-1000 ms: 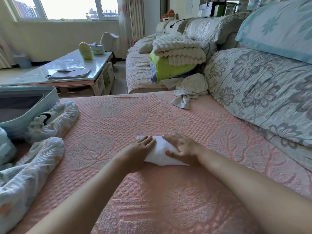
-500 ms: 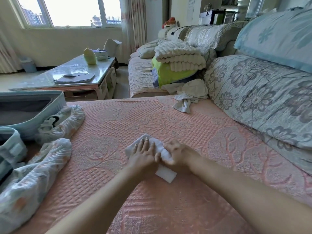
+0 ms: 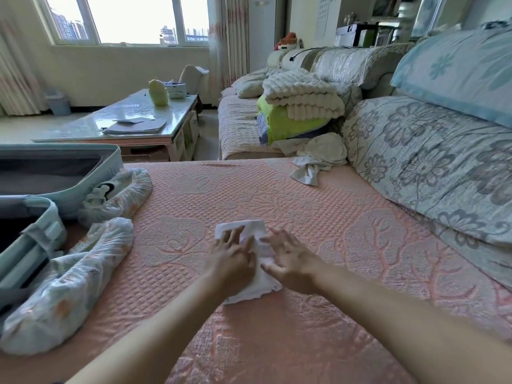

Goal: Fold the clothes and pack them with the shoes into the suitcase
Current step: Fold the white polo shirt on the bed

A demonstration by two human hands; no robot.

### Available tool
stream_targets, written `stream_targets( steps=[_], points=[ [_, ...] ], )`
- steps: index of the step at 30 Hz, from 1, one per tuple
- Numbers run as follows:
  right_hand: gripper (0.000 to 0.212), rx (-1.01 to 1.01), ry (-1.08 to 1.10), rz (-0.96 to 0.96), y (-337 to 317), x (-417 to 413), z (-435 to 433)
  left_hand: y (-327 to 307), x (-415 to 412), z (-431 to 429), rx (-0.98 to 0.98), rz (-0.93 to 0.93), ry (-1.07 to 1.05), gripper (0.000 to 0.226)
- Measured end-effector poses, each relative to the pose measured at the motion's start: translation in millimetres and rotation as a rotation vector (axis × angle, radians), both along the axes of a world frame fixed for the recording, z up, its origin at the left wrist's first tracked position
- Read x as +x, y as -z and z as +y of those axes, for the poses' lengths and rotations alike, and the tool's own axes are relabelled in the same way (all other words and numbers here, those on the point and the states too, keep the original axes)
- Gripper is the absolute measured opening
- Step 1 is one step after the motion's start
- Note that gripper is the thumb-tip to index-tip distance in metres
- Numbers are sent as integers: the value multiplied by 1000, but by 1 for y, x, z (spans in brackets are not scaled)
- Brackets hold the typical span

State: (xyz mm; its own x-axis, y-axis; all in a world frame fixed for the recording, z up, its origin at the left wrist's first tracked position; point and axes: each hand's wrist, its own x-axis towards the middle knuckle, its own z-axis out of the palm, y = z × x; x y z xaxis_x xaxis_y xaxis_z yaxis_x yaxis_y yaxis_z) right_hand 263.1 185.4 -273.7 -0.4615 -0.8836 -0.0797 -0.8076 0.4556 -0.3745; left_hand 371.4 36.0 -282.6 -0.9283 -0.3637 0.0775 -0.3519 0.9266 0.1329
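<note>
A small white garment [image 3: 250,226] lies folded into a narrow strip on the pink sofa cover [image 3: 346,223]. My left hand [image 3: 231,257] presses flat on its left side with straight fingers. My right hand [image 3: 291,259] rests on its right side, fingers spread. The open pale-blue suitcase [image 3: 83,187] sits at the left edge. Two shoes in thin plastic covers lie beside it, one [image 3: 119,194] against the suitcase wall, the other [image 3: 69,284] nearer me. A crumpled pale cloth [image 3: 318,157] lies at the far end of the seat.
Large floral cushions [image 3: 432,162] line the right side. Folded blankets [image 3: 299,106] are stacked on the far sofa. A glass-topped coffee table [image 3: 124,128] with papers and a yellow-green container stands beyond the suitcase.
The white garment has been folded over from a wide flat shape into a narrower strip. Both hands moved closer together on top of it.
</note>
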Motion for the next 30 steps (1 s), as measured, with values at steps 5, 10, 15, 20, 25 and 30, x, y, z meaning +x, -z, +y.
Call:
stream_targets(
  steps=[5,10,15,20,25,30],
  points=[
    [71,61,51,30,28,15,-28,24,25,-8,1,-63,97,94],
    [73,-31,91,-91,29,33,-57,15,49,-47,-21,-63,208,99],
    [70,-117,141,-152,33,59,-108,-5,61,-95,-46,-165,122,77],
    [70,-125,160,-199,27,75,-186,-15,74,-148,8,-216,-96,68],
    [73,-94,137,-199,22,89,-258,-20,87,-192,-69,-205,-306,63],
    [73,9,98,4,17,82,-284,-18,95,-216,19,-221,-409,77]
  ],
)
